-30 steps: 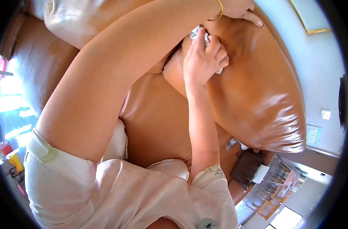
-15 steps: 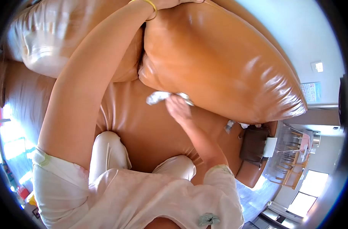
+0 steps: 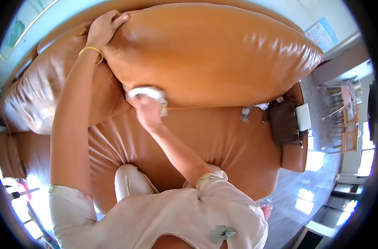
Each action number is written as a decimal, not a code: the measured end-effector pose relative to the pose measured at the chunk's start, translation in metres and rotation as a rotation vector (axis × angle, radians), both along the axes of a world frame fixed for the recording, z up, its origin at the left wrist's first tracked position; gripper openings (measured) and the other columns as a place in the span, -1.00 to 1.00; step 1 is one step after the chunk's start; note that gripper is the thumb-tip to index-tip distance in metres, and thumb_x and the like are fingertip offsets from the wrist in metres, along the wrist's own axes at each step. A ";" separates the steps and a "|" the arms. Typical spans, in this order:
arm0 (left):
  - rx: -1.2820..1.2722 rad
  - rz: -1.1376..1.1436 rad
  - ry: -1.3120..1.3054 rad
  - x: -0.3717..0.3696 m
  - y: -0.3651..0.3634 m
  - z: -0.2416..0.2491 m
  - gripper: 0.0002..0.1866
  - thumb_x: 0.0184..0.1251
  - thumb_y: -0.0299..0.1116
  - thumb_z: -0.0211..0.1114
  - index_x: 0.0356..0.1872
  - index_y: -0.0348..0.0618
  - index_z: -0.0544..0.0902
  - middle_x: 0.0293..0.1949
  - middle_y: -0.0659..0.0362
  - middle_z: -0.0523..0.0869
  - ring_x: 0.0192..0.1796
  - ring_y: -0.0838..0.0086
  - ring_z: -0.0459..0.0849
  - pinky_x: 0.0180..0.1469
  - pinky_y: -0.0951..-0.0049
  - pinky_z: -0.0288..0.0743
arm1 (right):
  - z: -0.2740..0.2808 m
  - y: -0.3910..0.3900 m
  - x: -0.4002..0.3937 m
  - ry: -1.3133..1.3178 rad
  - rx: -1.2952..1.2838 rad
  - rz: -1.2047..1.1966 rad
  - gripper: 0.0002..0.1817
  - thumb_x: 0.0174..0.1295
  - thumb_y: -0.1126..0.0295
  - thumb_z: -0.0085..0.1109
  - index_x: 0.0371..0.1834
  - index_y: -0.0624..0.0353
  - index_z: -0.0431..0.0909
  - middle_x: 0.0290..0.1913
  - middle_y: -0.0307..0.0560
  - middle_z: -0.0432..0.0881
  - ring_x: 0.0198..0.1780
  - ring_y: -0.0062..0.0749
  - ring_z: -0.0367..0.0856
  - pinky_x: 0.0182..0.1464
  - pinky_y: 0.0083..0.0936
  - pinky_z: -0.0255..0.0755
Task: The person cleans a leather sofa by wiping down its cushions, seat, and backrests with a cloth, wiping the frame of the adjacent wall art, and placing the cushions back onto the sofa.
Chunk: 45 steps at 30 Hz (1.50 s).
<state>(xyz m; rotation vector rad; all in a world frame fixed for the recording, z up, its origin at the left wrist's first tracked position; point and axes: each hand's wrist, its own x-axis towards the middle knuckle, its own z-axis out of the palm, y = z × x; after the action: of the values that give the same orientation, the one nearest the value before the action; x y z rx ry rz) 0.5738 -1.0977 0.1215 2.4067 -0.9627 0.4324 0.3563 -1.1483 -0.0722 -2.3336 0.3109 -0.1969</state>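
Note:
My left hand [image 3: 105, 28], with a gold bangle [image 3: 91, 50] at its wrist, grips the top edge of a brown leather sofa back cushion [image 3: 214, 54] near its left corner. Its thumb lies across the cushion's front and the fingers curl over the top. Lower down, my right hand [image 3: 148, 113] is closed around a white cloth [image 3: 149, 93]. The cloth is pressed against the lower left part of the same cushion, just above the seat [image 3: 189, 137]. Motion blurs the cloth a little. My knees rest on the seat.
A second back cushion [image 3: 52, 87] adjoins on the left. At the seat's right end are a dark brown bag [image 3: 283, 122], a white booklet or box [image 3: 303, 116] and a small clear packet [image 3: 245, 114]. Wooden chairs [image 3: 347, 133] stand farther off to the right.
My right hand has moved the cloth left and up, from the seam by the seat onto the cushion's lower left. My view has shifted, and my left hand now shows fully on the cushion's top.

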 end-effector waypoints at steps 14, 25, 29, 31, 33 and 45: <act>-0.001 0.035 -0.148 0.006 -0.005 -0.012 -0.47 0.32 0.14 0.14 -0.24 -0.23 0.63 -0.28 -0.05 0.68 -0.14 0.02 0.60 -0.06 0.14 0.44 | 0.033 -0.261 -0.081 -0.847 0.067 -1.197 -0.87 0.35 0.55 -0.09 -0.09 0.24 0.40 -0.21 -0.11 0.46 -0.21 -0.43 0.43 -0.23 -0.43 0.43; 0.004 0.002 -0.124 0.014 0.003 -0.015 -0.56 0.37 0.02 0.16 -0.20 -0.25 0.61 -0.22 -0.10 0.67 -0.11 -0.01 0.61 -0.02 0.16 0.45 | 0.053 -0.155 -0.050 -0.217 -0.607 -0.338 -0.71 0.22 0.22 0.01 -0.62 0.07 0.47 -0.54 -0.04 0.51 -0.37 -0.19 0.48 -0.36 -0.15 0.11; 0.000 0.029 -0.227 0.013 -0.001 -0.019 -0.57 0.41 -0.02 0.12 -0.15 -0.27 0.61 -0.19 -0.12 0.67 -0.08 -0.04 0.59 0.02 0.13 0.43 | 0.008 -0.297 -0.112 -0.750 -0.376 -1.249 -0.83 0.24 0.58 0.04 -0.11 0.33 0.46 -0.12 0.20 0.46 -0.07 0.05 0.42 -0.04 -0.14 0.31; 0.006 0.036 -0.208 0.015 -0.003 -0.022 -0.58 0.41 -0.04 0.12 -0.14 -0.27 0.60 -0.15 -0.13 0.66 -0.05 -0.05 0.58 0.04 0.12 0.42 | -0.013 -0.304 -0.113 -0.785 -0.185 -1.314 -0.69 0.19 0.61 0.07 0.02 0.33 0.40 -0.01 0.22 0.38 0.03 0.12 0.35 0.03 -0.05 0.23; 0.021 0.042 -0.224 0.020 0.002 -0.022 -0.60 0.42 -0.07 0.11 -0.12 -0.28 0.58 -0.10 -0.16 0.64 -0.01 -0.06 0.56 0.07 0.13 0.40 | -0.024 -0.245 -0.087 -0.750 -0.297 -1.270 -0.70 0.22 0.58 0.04 0.03 0.34 0.37 0.06 0.29 0.35 0.07 0.20 0.32 0.07 0.02 0.19; -0.156 0.056 -0.672 -0.034 0.006 0.012 -0.42 0.40 0.00 0.10 0.26 -0.23 0.45 0.27 -0.02 0.49 0.31 0.09 0.42 0.33 0.11 0.25 | -0.068 -0.319 -0.132 -0.664 -0.125 -1.594 -0.82 0.28 0.47 -0.01 -0.28 0.43 0.33 -0.06 0.30 0.37 -0.02 0.05 0.37 0.05 -0.10 0.27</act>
<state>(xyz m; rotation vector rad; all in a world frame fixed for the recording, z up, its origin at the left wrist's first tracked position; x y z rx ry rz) 0.5398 -1.0917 0.1331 2.1717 -1.0724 1.3399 0.2248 -1.4676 -0.1406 -1.4300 1.7105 -1.6686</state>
